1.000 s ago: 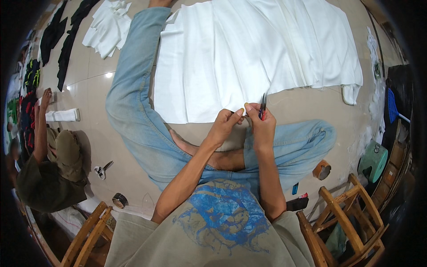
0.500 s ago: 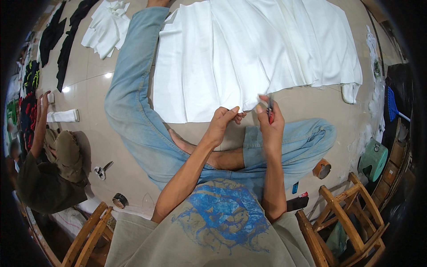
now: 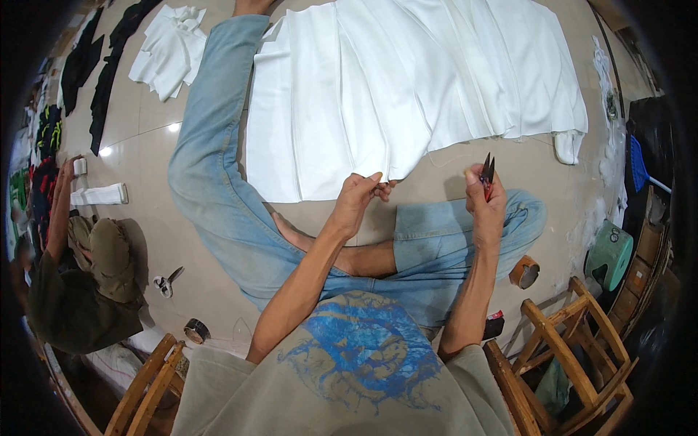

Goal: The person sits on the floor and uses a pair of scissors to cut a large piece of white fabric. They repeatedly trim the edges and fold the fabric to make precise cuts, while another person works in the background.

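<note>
A wide sheet of white fabric [image 3: 334, 94], laid in long overlapping strips or folds, spreads over the floor in front of me. My left hand [image 3: 355, 205] pinches its near edge between thumb and fingers. Off to the right of that edge, my right hand [image 3: 486, 205] is closed round small thread snips [image 3: 488, 168] with red handles; the dark blades point away from me, slightly parted. A thin white thread [image 3: 451, 160] appears to stretch from the fabric toward the right hand; whether the fingers hold it is unclear.
At left sits another person [image 3: 94, 283] near a white roll [image 3: 99, 195]. Scissors [image 3: 168, 282] and a tape roll [image 3: 195, 330] lie on the floor. Crumpled white cloth [image 3: 169, 51] is at far left. To the right are a brown roll [image 3: 524, 272], a wooden stool [image 3: 574, 341] and a green stool [image 3: 608, 254].
My right hand has moved right, away from the fabric edge, with the snips in it. The thread now shows across the gap. My left hand keeps its pinch on the edge.
</note>
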A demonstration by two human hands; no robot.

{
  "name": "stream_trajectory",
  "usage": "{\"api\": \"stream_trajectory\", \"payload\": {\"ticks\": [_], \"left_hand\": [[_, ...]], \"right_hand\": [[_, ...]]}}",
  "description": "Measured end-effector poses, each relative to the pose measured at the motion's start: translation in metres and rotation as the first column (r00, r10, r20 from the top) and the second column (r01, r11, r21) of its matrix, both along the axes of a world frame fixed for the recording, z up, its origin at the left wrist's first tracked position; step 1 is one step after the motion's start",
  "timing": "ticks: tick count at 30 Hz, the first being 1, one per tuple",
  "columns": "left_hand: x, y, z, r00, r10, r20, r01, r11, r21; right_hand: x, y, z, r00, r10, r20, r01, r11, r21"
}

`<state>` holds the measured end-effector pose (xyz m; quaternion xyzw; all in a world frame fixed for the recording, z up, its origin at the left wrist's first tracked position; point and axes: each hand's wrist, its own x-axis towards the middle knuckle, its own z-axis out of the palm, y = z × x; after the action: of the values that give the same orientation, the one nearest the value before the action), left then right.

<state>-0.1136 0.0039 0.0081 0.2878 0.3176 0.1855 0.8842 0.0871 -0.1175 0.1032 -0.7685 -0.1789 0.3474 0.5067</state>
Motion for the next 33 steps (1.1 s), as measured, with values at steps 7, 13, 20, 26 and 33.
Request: {"api": "stream_trajectory", "payload": {"ticks": [7, 13, 20, 26, 33], "left_hand": [[0.000, 0.002, -0.007, 0.998, -0.041, 0.038, 0.042, 0.999, -0.023], [0.000, 0.004, -0.005, 0.999, -0.015, 0.047, 0.017, 0.999, -0.033], [0.002, 0.005, -0.001, 0.999, -0.007, 0.037, 0.009, 0.999, -0.051], [0.001, 0.005, -0.002, 1.000, -0.005, 0.008, 0.006, 0.998, -0.056], [0.003, 0.006, 0.002, 0.996, -0.041, -0.076, 0.040, 0.999, -0.018]], "right_hand": [[-0.023, 0.051, -0.030, 0.865, 0.396, -0.308, -0.403, 0.914, 0.045], [-0.007, 0.028, -0.028, 0.837, 0.325, -0.440, -0.367, 0.930, -0.013], [0.019, -0.043, 0.005, 0.824, 0.070, -0.562, -0.001, 0.993, 0.121], [0.199, -0.231, 0.047, 0.363, 0.097, 0.927, 0.739, 0.575, -0.350], [0.195, -0.289, 0.036, 0.449, -0.422, 0.787, 0.712, 0.701, -0.031]]}}
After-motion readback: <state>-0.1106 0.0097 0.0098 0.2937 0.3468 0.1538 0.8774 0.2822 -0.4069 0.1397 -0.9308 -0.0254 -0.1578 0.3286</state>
